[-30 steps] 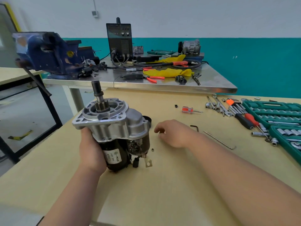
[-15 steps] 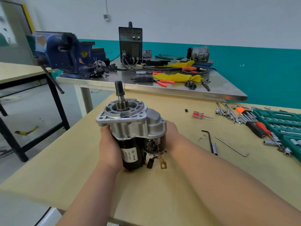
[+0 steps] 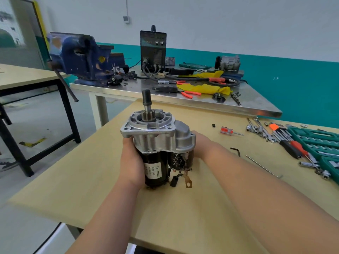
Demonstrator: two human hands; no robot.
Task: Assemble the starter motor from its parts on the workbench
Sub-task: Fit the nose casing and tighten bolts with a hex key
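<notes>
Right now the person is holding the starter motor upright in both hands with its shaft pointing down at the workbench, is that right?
Not quite: the head view shows the shaft pointing up, away from the workbench. The left hand and right hand do hold the starter motor upright.

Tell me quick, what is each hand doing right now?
Left hand: holds the starter motor by its black body.
Right hand: holds the same motor from the other side.
</notes>
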